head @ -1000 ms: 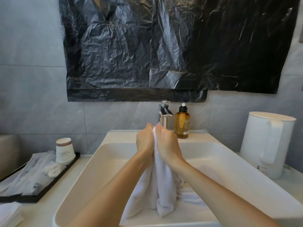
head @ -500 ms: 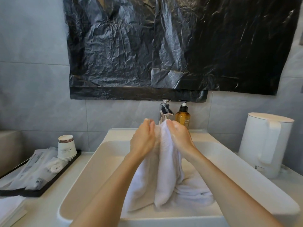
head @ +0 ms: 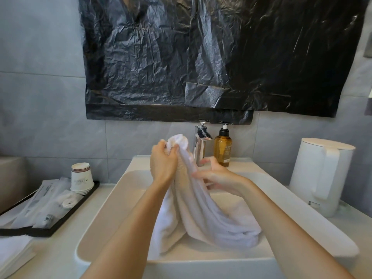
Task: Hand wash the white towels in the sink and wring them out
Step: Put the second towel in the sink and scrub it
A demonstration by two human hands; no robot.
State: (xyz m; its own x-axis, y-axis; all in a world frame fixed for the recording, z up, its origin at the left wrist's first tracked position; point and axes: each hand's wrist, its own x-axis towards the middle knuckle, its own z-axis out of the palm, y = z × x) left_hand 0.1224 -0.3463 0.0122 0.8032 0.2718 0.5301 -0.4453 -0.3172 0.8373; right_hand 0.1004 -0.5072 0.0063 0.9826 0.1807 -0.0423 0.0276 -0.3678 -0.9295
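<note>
A white towel [head: 203,214] hangs in a long bunch over the white sink [head: 104,224], its lower folds resting in the basin. My left hand [head: 164,163] grips the towel's top end, lifted up near the chrome tap [head: 200,146]. Lower and to the right, my right hand [head: 217,178] holds the towel's side with fingers curled into the cloth.
An amber soap pump bottle [head: 222,150] stands beside the tap. A white kettle [head: 320,176] sits on the counter at right. At left a black tray [head: 60,224] holds paper cups [head: 82,177] and wrapped toiletries. Folded white cloth [head: 12,252] lies at the bottom left.
My left hand has lifted the towel's top end higher. My right hand has slid down and to the right along the cloth. The two hands, pressed together before, are now apart.
</note>
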